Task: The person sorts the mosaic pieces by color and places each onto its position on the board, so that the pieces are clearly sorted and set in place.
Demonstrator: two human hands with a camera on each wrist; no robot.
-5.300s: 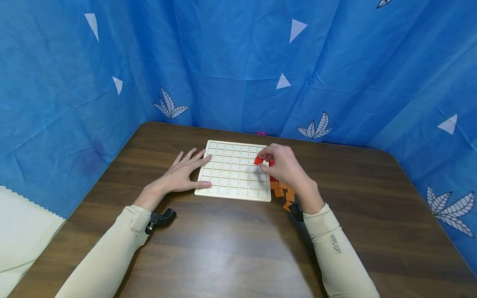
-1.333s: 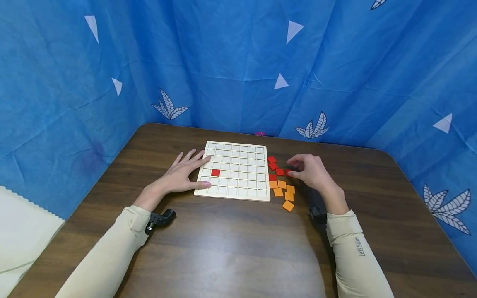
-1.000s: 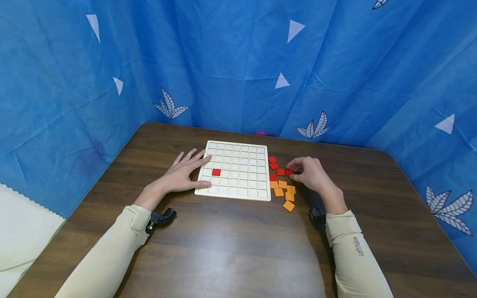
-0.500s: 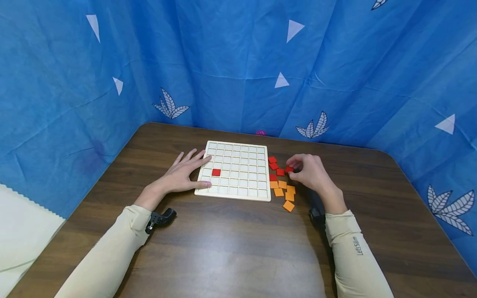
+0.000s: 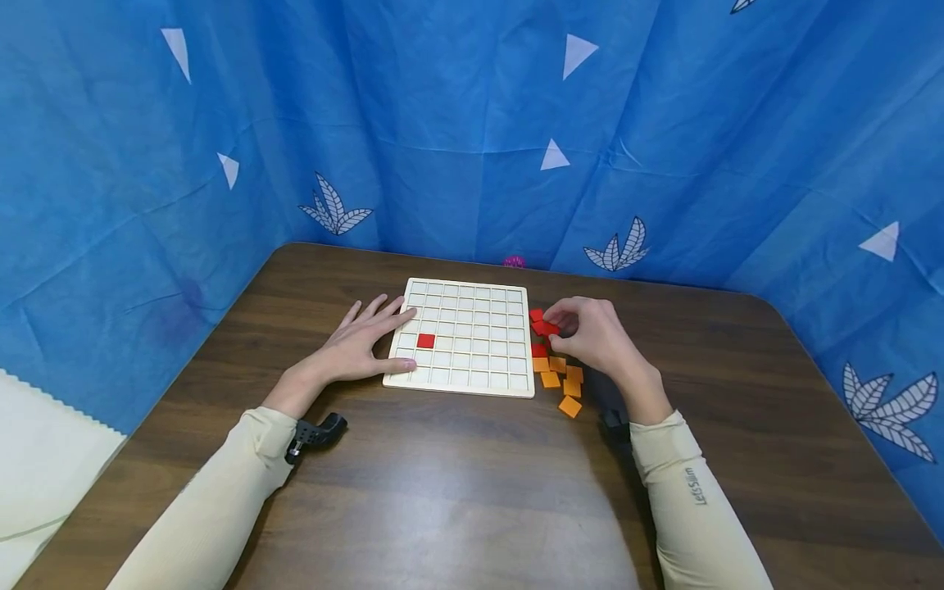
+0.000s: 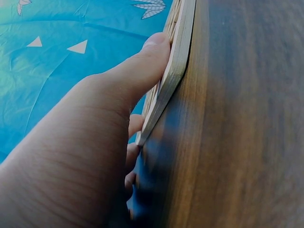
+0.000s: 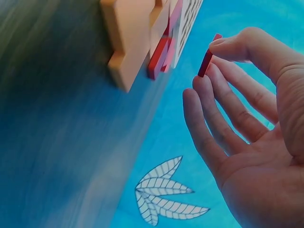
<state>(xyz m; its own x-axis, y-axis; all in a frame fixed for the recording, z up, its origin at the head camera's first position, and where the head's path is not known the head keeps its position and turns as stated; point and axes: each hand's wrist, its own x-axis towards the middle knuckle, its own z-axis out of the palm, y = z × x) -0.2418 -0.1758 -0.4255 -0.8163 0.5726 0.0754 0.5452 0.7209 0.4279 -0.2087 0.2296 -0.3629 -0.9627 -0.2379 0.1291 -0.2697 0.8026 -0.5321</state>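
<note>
My right hand [image 5: 593, 332] pinches a red square tile [image 7: 208, 56] between thumb and fingertips, lifted off the table beside the board's right edge. The pale wooden grid board [image 5: 472, 378] lies flat on the table. One red tile [image 5: 425, 341] sits in a cell near its left side. My left hand [image 5: 357, 344] rests on the board's left edge with fingers spread and straight. In the left wrist view its thumb [image 6: 154, 52] lies on the board's rim.
Loose red tiles [image 5: 539, 351] lie along the board's right side, some partly hidden by the right hand. Several orange tiles [image 5: 570, 406] are scattered just nearer to me. A blue patterned curtain [image 5: 457, 123] hangs behind the brown wooden table [image 5: 442, 492].
Earlier my right hand carried a red tile over the board, and one now sits in a cell. It then took another red tile from the table, raised it and moved left. My left hand stays put.
</note>
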